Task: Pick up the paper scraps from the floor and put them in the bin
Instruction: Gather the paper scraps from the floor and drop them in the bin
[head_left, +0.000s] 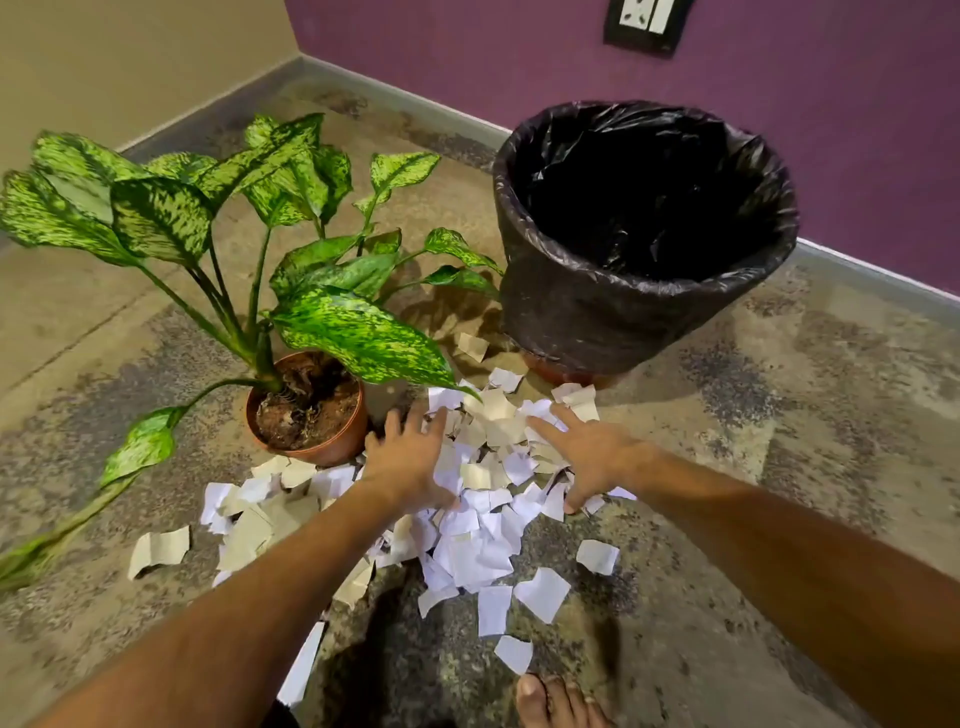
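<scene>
The paper scraps (483, 499), white and beige torn pieces, lie heaped on the mottled floor (779, 426) in front of the bin (613, 322). The pile starts just beside the bin's base and spreads away from it toward the person, thinning into single pieces farther out; one beige scrap (158, 550) lies well apart from the bin, on the far side of the pile.

Both hands are down on the heap, on the side of the pile nearer the bin. The left hand (410, 457) lies palm down with its fingers spread and straight, resting on the scraps; it holds nothing. The right hand (587, 457) is likewise flat and wide, fingers stretched toward the bin and the thumb pointing back along the pile's edge, pressing on paper without gripping any. The two hands are apart, with a strip of scraps between them.

The bin stands upright against the purple wall (519, 57), lined with a black plastic bag (649, 176) folded over its rim; its inside looks dark and I cannot tell whether any paper is in it. Beside the bin, on the left hand's side, stands a potted plant (306, 405) in a brown pot with speckled green leaves, one leaf reaching over the scraps near the bin. A bare foot (550, 701) shows at the pile's end farthest from the bin.
</scene>
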